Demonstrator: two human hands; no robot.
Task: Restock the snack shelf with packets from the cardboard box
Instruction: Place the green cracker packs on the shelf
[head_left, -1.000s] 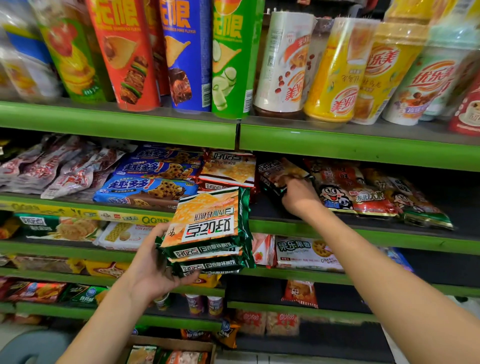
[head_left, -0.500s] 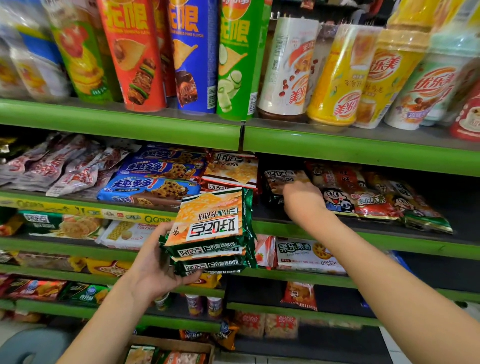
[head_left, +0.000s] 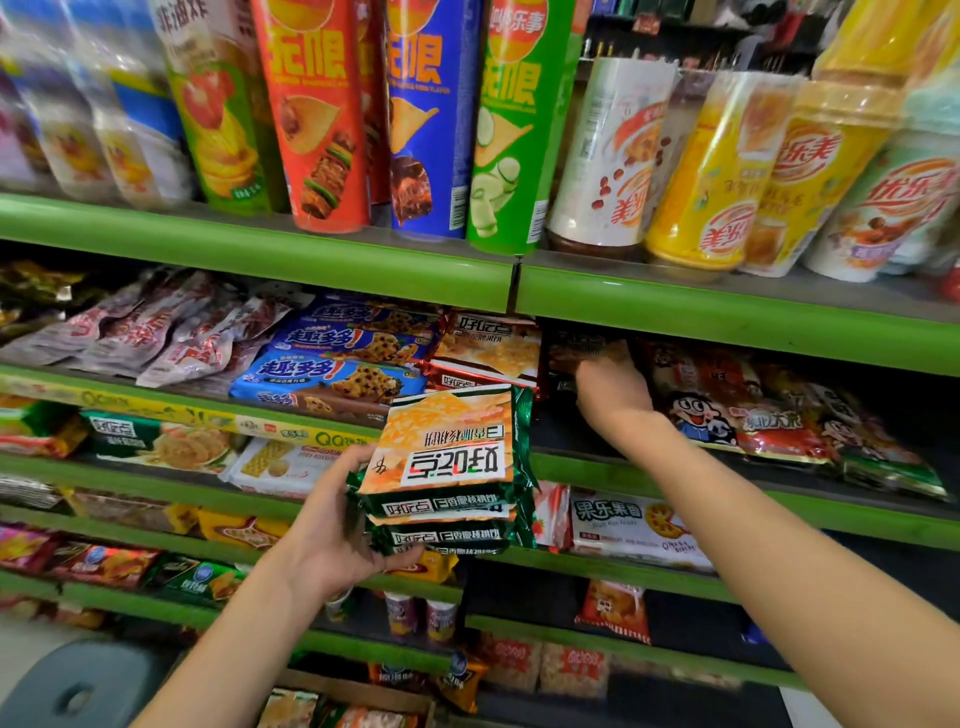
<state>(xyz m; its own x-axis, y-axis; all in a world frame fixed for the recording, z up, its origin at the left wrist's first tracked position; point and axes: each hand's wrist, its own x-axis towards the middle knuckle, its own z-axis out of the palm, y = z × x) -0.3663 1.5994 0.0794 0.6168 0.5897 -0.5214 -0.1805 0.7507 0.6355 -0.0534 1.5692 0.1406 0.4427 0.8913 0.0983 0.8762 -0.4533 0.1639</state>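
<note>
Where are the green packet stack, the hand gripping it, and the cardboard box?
Green packet stack (head_left: 447, 457), head view, top packet's orange face.
Left hand (head_left: 332, 540), head view, palm.
Cardboard box (head_left: 358, 688), head view, far rim.

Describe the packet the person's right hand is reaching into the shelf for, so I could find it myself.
Start at the green shelf that carries the tall drink cups, and look just beneath it. The right hand touches a dark brown packet at the back there. It is the darkest one, between orange-and-red cracker packets and red cartoon-face bags.
</note>
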